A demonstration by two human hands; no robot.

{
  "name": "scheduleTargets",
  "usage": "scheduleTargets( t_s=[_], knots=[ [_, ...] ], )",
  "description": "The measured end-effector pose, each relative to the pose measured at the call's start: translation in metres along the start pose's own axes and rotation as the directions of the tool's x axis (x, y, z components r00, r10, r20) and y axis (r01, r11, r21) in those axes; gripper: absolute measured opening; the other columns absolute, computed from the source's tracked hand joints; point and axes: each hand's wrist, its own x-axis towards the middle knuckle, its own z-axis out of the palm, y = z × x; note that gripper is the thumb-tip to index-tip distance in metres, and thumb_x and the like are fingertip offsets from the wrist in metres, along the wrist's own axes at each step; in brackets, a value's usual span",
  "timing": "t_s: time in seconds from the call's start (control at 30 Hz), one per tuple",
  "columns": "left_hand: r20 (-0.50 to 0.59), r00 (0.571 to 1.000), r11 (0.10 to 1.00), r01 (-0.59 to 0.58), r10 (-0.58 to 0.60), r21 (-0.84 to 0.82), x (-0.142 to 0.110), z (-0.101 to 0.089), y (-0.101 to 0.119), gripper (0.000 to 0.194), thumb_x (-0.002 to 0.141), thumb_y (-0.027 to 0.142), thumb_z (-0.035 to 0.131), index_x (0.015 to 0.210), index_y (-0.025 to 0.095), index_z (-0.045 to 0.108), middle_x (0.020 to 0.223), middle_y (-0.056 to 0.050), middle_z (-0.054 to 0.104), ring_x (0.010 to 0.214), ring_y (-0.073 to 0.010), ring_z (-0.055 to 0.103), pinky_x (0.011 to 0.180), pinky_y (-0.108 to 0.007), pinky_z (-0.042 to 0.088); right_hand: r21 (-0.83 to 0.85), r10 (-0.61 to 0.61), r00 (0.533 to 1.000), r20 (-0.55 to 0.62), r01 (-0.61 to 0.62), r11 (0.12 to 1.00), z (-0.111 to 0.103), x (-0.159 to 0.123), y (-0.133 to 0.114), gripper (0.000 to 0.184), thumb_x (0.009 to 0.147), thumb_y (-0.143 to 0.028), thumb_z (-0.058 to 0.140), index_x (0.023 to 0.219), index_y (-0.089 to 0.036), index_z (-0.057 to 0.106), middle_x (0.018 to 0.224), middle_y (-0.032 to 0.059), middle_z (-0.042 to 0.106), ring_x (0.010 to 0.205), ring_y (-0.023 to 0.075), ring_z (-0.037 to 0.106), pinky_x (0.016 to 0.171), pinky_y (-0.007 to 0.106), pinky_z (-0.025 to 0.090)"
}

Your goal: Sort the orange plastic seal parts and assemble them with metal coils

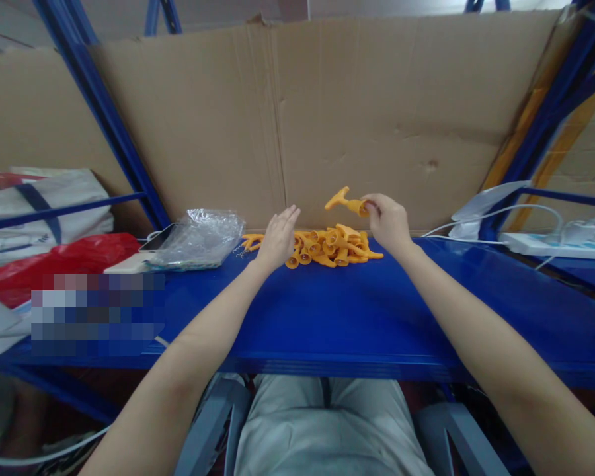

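Note:
My right hand (387, 221) pinches one end of a yellow-orange T-shaped plastic handle (346, 200), lifted a little above the pile with its crossbar pointing left. Below it lies a heap of similar yellow-orange plastic handles (327, 246), several with round hollow ends facing me. At the heap's left side is my left hand (277, 239), fingers stretched out and nothing seen in it. A few more orange pieces show just left of that hand, partly hidden by it.
The blue shelf top (347, 317) bears everything, with a cardboard sheet (357, 119) behind. A clear plastic bag (203, 235) lies to the left, near a red bag (74, 261). White cables and a power strip (555, 244) are at the right. Blue posts stand on both sides.

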Motion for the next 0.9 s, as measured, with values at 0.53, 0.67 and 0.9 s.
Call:
scheduleTargets(
  t_s=[0.53,0.67,0.9],
  knots=[
    [0.01,0.937,0.937,-0.348,0.349,-0.041,0.003,0.01,0.02,0.022,0.098,0.023,0.044,0.097,0.016,0.065,0.09,-0.008,0.071,0.089,-0.0212,0.067,0.101,-0.049,0.048,0.65,-0.06,0.885,0.461,-0.291,0.702,0.032,-0.011,-0.003,0.046,0.09,-0.062,0.051,0.087,-0.019,0.068,0.067,0.0001,0.059,0.057,0.0128,0.054,0.056,0.027,0.044],
    [0.074,0.93,0.933,-0.359,0.36,-0.031,0.003,0.005,0.022,0.026,0.098,0.024,0.042,0.092,0.015,0.066,0.087,-0.01,0.07,0.086,-0.0225,0.065,0.085,-0.04,0.051,0.429,-0.115,0.881,0.459,-0.107,0.897,0.033,-0.016,-0.006,0.043,0.093,-0.057,0.052,0.089,-0.017,0.068,0.075,0.0029,0.064,0.068,0.0164,0.059,0.065,0.03,0.045],
    [0.17,0.899,0.915,-0.396,0.403,-0.077,0.003,0.003,0.022,0.027,0.096,0.024,0.044,0.083,0.016,0.066,0.081,-0.009,0.069,0.084,-0.0225,0.065,0.08,-0.036,0.049,0.034,-0.243,0.797,0.553,0.27,0.962,0.033,-0.025,-0.019,0.02,0.093,-0.031,0.059,0.102,-0.015,0.069,0.098,0.0111,0.071,0.093,0.0235,0.063,0.081,0.034,0.044]
  ],
)
